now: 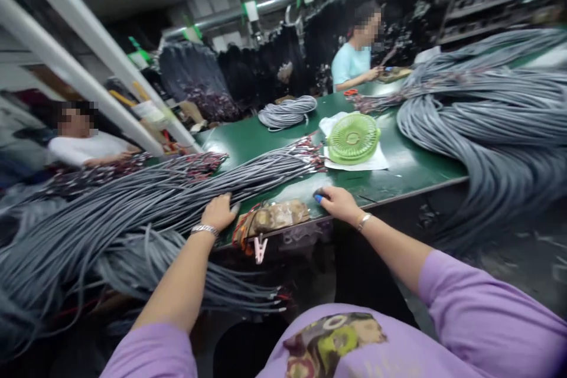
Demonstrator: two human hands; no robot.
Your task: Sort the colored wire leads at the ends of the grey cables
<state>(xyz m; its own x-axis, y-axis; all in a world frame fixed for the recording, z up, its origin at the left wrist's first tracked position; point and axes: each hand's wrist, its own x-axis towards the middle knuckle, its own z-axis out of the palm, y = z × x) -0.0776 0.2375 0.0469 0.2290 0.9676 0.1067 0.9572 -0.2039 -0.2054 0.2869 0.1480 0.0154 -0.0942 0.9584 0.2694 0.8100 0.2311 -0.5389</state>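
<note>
My left hand [219, 212] lies against the near side of a grey cable bundle [261, 171], its thumb apart from the fingers; a grip on a cable does not show. My right hand [339, 204] is closed in a pinch over the table's front edge, with dark and blue coverings at the fingertips. Whatever it pinches, if anything, is too small to make out. Between the hands sits a taped brown block [281, 217] with orange and red wires beside it. A pink clothespin [260, 249] hangs at its front.
A green plastic basket [353, 137] stands on white paper on the green table [234, 137]. Behind it lies a coiled grey cable [287, 112]. Large cable heaps [496, 112] drape over the right edge. Two people work beyond, one at left [88, 147], one at back [354, 65].
</note>
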